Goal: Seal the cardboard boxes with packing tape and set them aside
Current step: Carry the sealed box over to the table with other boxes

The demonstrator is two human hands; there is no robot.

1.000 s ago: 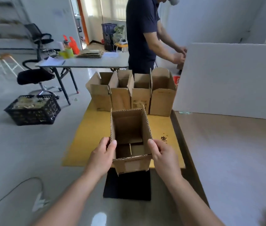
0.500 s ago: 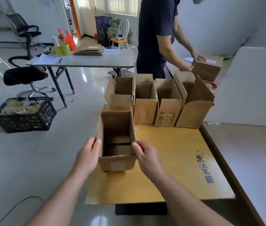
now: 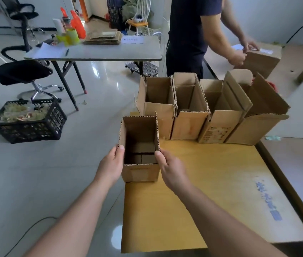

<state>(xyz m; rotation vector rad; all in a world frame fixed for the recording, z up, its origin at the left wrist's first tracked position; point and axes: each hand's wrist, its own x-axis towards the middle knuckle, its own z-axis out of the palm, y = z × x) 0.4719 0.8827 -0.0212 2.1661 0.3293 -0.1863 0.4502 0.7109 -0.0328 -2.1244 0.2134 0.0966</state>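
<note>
Clamped between the left grip (image 3: 110,165) and the right grip (image 3: 171,167): one small open carton (image 3: 139,173). Left grip laid against the carton's left wall, thumb hooked over the top rim. Right grip mirrored on the right wall, thumb at the rim. Both grips holding the carton; fingers mostly hidden behind its sides. Carton upright, top flaps raised, inner bottom flaps folded shut. Under the carton and to its right: yellow worktop (image 3: 202,191), carton at its left edge; resting or lifted, not discernible. Just behind the carton and to its right: row of four open boxes (image 3: 189,125), side by side. Left of the carton, on the floor: black crate (image 3: 28,127). Far behind the carton, to its left: grey table (image 3: 100,51) and office chair (image 3: 22,71). Far behind the carton, to its right: second person (image 3: 187,34), both hands on a closed box (image 3: 262,61).
</note>
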